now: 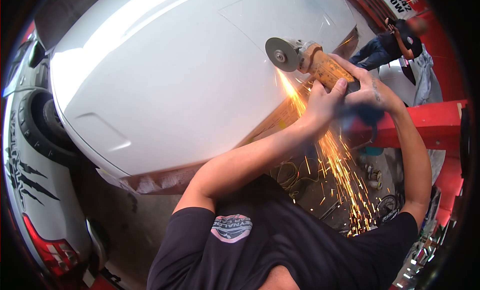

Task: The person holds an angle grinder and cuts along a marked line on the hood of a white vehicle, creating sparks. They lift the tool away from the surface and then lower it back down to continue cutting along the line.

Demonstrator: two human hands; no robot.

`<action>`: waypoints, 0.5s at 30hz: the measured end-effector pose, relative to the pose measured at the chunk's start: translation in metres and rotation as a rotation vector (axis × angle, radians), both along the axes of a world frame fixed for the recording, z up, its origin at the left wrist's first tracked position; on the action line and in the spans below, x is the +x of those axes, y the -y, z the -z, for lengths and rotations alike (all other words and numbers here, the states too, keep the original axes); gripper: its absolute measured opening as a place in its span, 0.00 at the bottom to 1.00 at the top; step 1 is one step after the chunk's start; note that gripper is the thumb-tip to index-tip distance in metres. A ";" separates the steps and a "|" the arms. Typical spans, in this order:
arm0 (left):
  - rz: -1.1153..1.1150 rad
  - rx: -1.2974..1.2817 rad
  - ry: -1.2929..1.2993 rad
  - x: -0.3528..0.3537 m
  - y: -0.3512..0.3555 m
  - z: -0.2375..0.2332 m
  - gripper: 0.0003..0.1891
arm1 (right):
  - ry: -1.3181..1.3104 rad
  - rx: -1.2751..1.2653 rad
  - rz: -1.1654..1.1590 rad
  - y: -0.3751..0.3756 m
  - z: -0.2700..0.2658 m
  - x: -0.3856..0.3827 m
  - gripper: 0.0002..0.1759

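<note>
An orange angle grinder (pixel 327 72) is held in both of my hands over a large white car panel (pixel 175 95). Its thin cutting disc (pixel 281 54) sits against or just above the panel; exact contact is hard to see. My left hand (pixel 324 99) is closed around the grinder's near side, thumb up along the body. Wrapped about its rear end is my right hand (pixel 367 87), fingers over the far side. Bright sparks (pixel 345 185) stream from the disc's lower edge toward the floor, passing behind my left forearm. Thin lines are marked on the panel near the disc.
Brown masking paper (pixel 272 121) runs along the panel's near edge. A red beam (pixel 430 122) juts in at right. Another person (pixel 392 45) stands at the upper right. A silver vehicle (pixel 45 175) is at left. Cables (pixel 292 177) and cans (pixel 374 176) lie on the floor.
</note>
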State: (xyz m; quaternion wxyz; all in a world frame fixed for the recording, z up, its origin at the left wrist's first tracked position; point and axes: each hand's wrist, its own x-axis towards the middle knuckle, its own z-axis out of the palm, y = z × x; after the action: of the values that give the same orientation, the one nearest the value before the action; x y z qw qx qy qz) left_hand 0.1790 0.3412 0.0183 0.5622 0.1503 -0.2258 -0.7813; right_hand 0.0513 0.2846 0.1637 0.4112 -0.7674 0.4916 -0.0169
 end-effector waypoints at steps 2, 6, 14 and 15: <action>-0.063 0.020 -0.007 -0.001 -0.001 -0.002 0.24 | -0.011 -0.014 0.008 -0.003 -0.003 0.006 0.63; -0.029 0.009 -0.022 0.004 0.001 -0.002 0.25 | -0.011 -0.025 0.005 0.001 -0.001 0.005 0.63; -0.012 0.016 0.000 0.003 0.004 0.003 0.23 | -0.009 -0.002 -0.017 0.003 -0.003 0.006 0.63; -0.014 0.017 -0.001 0.002 0.004 0.003 0.23 | -0.003 0.007 -0.005 0.003 -0.003 0.005 0.63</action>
State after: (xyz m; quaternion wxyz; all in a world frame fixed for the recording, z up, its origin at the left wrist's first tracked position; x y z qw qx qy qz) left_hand 0.1808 0.3376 0.0153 0.5666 0.1559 -0.2178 -0.7793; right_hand 0.0565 0.2821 0.1671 0.4133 -0.7672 0.4904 -0.0133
